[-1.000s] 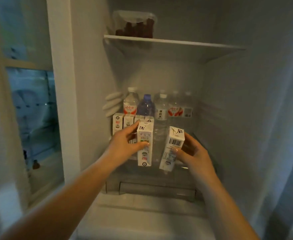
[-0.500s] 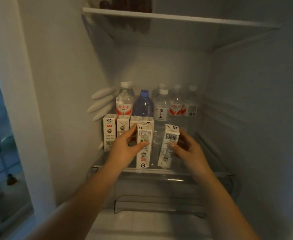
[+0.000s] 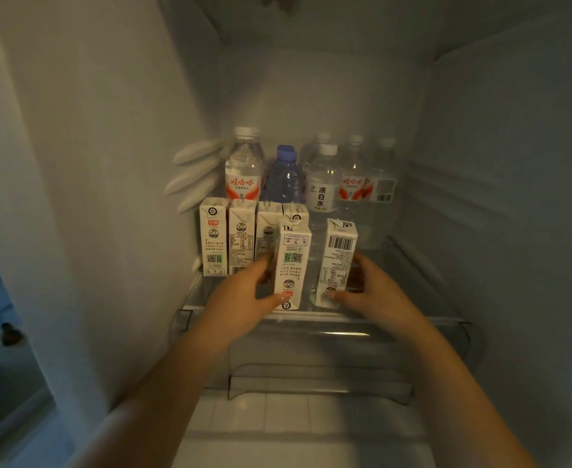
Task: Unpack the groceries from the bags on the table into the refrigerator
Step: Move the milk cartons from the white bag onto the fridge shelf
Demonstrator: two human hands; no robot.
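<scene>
Inside the open refrigerator, my left hand [image 3: 244,298] grips a white milk carton [image 3: 292,265] that stands upright near the front of the glass shelf [image 3: 413,265]. My right hand [image 3: 369,292] holds a second white carton [image 3: 337,261] with a barcode, just to the right, also upright on the shelf. Behind them stands a row of several matching cartons [image 3: 230,238] on the left. Several water bottles [image 3: 321,187] line the back, one with a blue cap [image 3: 283,177].
A clear crisper drawer [image 3: 311,359] sits below the shelf. White ribs [image 3: 193,173] stick out from the fridge's left wall. The shelf's right half holds nothing in front of the bottles. A dim room shows past the fridge's left side.
Both hands have carried their cartons down and deeper into the fridge; the cartons now stand on the shelf. My view has moved closer and lower.
</scene>
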